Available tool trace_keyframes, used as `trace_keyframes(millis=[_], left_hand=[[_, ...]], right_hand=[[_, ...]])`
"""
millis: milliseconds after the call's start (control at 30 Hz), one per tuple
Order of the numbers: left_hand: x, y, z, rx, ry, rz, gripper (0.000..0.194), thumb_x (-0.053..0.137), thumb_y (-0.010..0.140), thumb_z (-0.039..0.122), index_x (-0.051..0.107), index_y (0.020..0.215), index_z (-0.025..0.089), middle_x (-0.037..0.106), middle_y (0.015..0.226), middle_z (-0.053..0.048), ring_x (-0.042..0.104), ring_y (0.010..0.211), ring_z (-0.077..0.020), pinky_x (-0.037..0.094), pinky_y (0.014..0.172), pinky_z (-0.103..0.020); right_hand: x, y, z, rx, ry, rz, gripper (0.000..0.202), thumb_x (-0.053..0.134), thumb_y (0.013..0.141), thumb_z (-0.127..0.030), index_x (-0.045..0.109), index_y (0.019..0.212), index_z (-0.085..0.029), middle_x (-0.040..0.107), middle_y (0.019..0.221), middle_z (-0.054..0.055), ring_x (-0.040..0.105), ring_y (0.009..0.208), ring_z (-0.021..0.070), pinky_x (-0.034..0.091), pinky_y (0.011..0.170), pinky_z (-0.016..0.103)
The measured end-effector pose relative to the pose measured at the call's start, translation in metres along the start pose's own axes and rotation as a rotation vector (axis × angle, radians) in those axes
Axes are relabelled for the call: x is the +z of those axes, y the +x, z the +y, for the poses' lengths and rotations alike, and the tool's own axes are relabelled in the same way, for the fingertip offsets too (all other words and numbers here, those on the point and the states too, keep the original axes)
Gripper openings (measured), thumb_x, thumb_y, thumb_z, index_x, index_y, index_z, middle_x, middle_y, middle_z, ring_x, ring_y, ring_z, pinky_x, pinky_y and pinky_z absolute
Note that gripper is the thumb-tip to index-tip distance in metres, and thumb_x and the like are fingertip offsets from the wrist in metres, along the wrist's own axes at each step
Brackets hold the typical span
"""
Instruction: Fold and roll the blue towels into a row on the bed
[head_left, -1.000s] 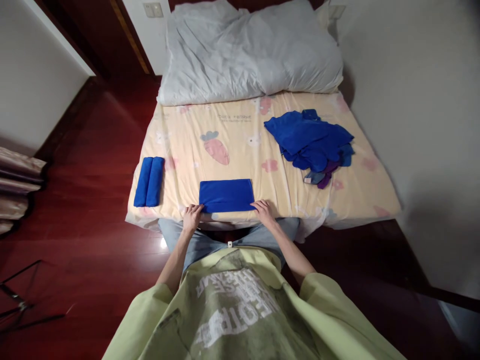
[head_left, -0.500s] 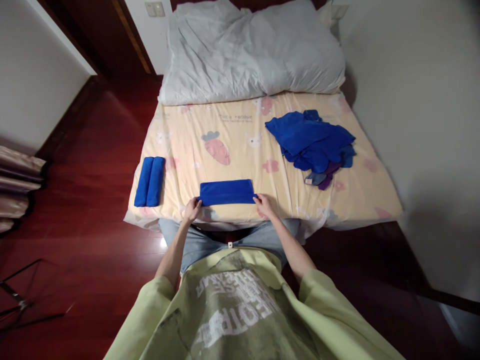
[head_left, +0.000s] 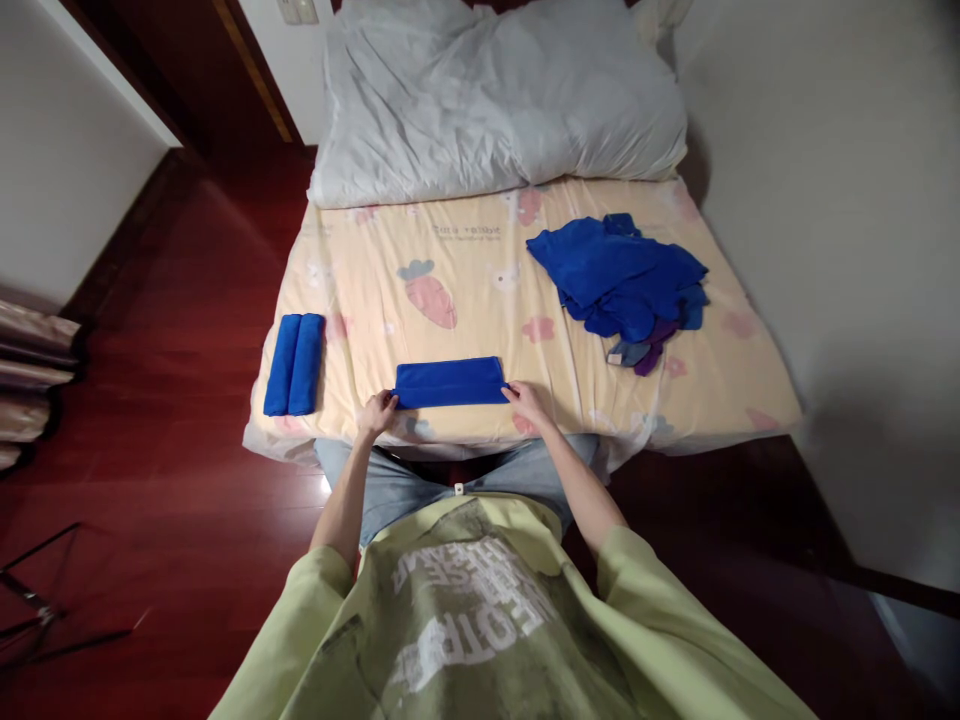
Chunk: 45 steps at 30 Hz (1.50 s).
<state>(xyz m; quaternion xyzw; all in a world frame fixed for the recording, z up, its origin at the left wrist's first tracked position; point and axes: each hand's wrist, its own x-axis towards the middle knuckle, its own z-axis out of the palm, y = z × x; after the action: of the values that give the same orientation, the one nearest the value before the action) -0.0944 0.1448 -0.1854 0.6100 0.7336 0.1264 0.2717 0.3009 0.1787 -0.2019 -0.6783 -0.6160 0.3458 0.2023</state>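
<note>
A blue towel (head_left: 450, 383), folded into a flat strip, lies at the front of the bed before me. At its near left corner, my left hand (head_left: 377, 412) pinches the edge between thumb and fingers. My right hand (head_left: 525, 402) grips the near right corner the same way. Two rolled blue towels (head_left: 295, 365) rest side by side on the left of the bed. Over to the right is a loose heap of blue cloths (head_left: 619, 280), with a purple and a grey-blue piece showing at its near end.
The bed (head_left: 360, 300) has a pale yellow sheet with carrot and rabbit prints. A grey-white quilt (head_left: 495, 100) is bunched at its head. A curtain (head_left: 34, 380) and black stand legs (head_left: 37, 600) are at the left; a wall (head_left: 840, 280) stands to the right.
Both hands keep their hold on the towel's near corners, and the towel looks much the same. The view has shifted slightly.
</note>
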Motion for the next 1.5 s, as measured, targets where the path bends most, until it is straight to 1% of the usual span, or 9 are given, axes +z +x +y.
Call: trace_keyframes(millis=[333,567,700,800,900,967,1167,1333,1500], left_hand=[[-0.002,-0.003,-0.001,-0.084,-0.012,-0.029,0.032,0.054,0.095,0.037,0.070,0.116,0.019,0.076,0.110,-0.011,0.070,0.106,-0.0286,0.053,0.088,-0.034],[-0.002,-0.007,0.015,-0.148,0.007,0.004,0.031,0.055,0.095,0.034,0.065,0.122,0.023,0.076,0.110,-0.009,0.068,0.109,-0.0273,0.052,0.091,-0.035],[0.005,-0.014,0.022,-0.120,0.098,0.169,0.034,0.061,0.092,0.036,0.063,0.123,0.023,0.073,0.112,-0.011,0.063,0.114,-0.0303,0.051,0.094,-0.040],[0.013,-0.018,0.021,0.068,0.188,0.312,0.028,0.061,0.091,0.026,0.067,0.118,0.020,0.066,0.128,-0.015,0.058,0.121,-0.0320,0.046,0.101,-0.044],[0.018,-0.022,0.014,0.312,0.231,0.244,0.034,0.050,0.093,0.015,0.068,0.121,0.021,0.066,0.134,-0.012,0.056,0.124,-0.0297,0.044,0.103,-0.044],[0.020,-0.027,0.009,0.388,0.244,0.201,0.040,0.047,0.094,0.014,0.066,0.129,0.020,0.065,0.138,-0.010,0.055,0.125,-0.0290,0.043,0.104,-0.043],[0.024,-0.033,0.010,0.352,0.282,0.175,0.056,0.055,0.088,0.019,0.057,0.144,0.018,0.058,0.148,-0.011,0.051,0.130,-0.0325,0.040,0.108,-0.045],[0.016,-0.018,0.019,0.354,0.341,0.155,0.050,0.052,0.089,0.016,0.061,0.138,0.018,0.067,0.134,-0.015,0.052,0.128,-0.0343,0.038,0.107,-0.047],[0.002,-0.012,0.012,0.330,0.324,0.105,0.044,0.050,0.092,0.018,0.064,0.134,0.022,0.070,0.128,-0.012,0.053,0.125,-0.0343,0.038,0.105,-0.048]], right_hand=[[0.004,0.002,0.006,0.018,0.055,0.004,0.019,0.065,0.091,-0.036,0.074,0.099,-0.021,0.078,0.101,0.009,0.074,0.094,0.0230,0.058,0.085,0.035],[0.006,0.000,0.003,0.004,-0.035,0.057,0.020,0.067,0.090,-0.037,0.070,0.103,-0.022,0.077,0.099,0.006,0.072,0.091,0.0219,0.054,0.081,0.032],[0.007,-0.009,-0.004,-0.126,-0.120,0.184,0.021,0.064,0.092,-0.034,0.066,0.109,-0.022,0.072,0.100,0.007,0.067,0.092,0.0233,0.051,0.081,0.034],[0.008,-0.016,-0.008,-0.359,-0.259,0.233,0.018,0.056,0.096,-0.025,0.069,0.107,-0.022,0.071,0.111,0.010,0.062,0.104,0.0255,0.046,0.091,0.039],[0.009,-0.022,-0.006,-0.533,-0.383,0.149,0.031,0.048,0.097,-0.013,0.073,0.113,-0.022,0.072,0.119,0.010,0.060,0.110,0.0262,0.042,0.097,0.041],[0.010,-0.024,-0.001,-0.566,-0.415,0.126,0.037,0.047,0.095,-0.011,0.071,0.122,-0.020,0.071,0.125,0.009,0.058,0.114,0.0260,0.041,0.099,0.042],[0.014,-0.026,0.009,-0.558,-0.420,0.108,0.051,0.056,0.090,-0.015,0.061,0.140,-0.019,0.063,0.142,0.009,0.053,0.125,0.0276,0.038,0.106,0.044],[0.010,-0.014,-0.004,-0.493,-0.413,0.090,0.045,0.057,0.090,-0.013,0.067,0.133,-0.021,0.068,0.131,0.011,0.055,0.120,0.0298,0.039,0.103,0.047],[-0.003,0.000,-0.003,-0.499,-0.282,0.053,0.038,0.060,0.088,-0.013,0.071,0.123,-0.024,0.072,0.120,0.009,0.057,0.115,0.0285,0.043,0.101,0.045]])
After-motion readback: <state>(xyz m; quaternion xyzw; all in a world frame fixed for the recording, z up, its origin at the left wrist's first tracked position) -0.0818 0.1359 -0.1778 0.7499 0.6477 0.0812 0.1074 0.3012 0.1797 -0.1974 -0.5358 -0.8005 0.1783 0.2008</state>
